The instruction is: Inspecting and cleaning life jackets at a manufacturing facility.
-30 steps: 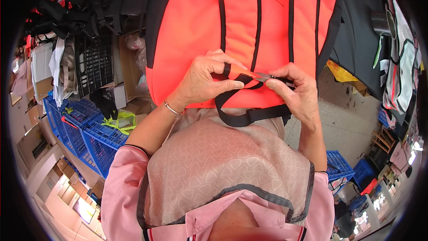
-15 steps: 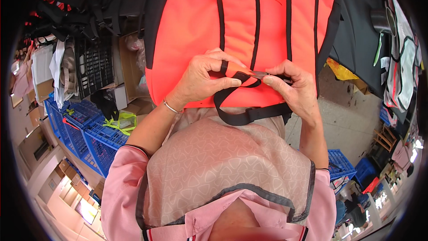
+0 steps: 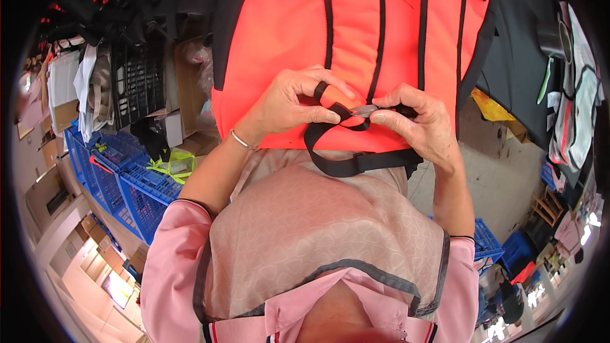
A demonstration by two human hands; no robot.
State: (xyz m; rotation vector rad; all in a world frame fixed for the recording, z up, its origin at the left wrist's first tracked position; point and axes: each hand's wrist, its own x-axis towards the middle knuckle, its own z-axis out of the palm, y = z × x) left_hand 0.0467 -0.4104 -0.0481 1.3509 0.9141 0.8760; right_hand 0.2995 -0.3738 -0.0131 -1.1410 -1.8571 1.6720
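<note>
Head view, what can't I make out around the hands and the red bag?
Head view: most of the handle of the metal-tipped tool, covered by the right hand.
Head view: some fingers of the left hand, behind the orange strip.
Head view: the far end of the red bag, cut off by the top edge.
Head view: dark straps at upper left, too blurred to count.

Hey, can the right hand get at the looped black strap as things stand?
Probably yes: the black strap loops close by with nothing visibly in between, but the right hand holds a metal-bladed tool, which may limit its grip.
</note>
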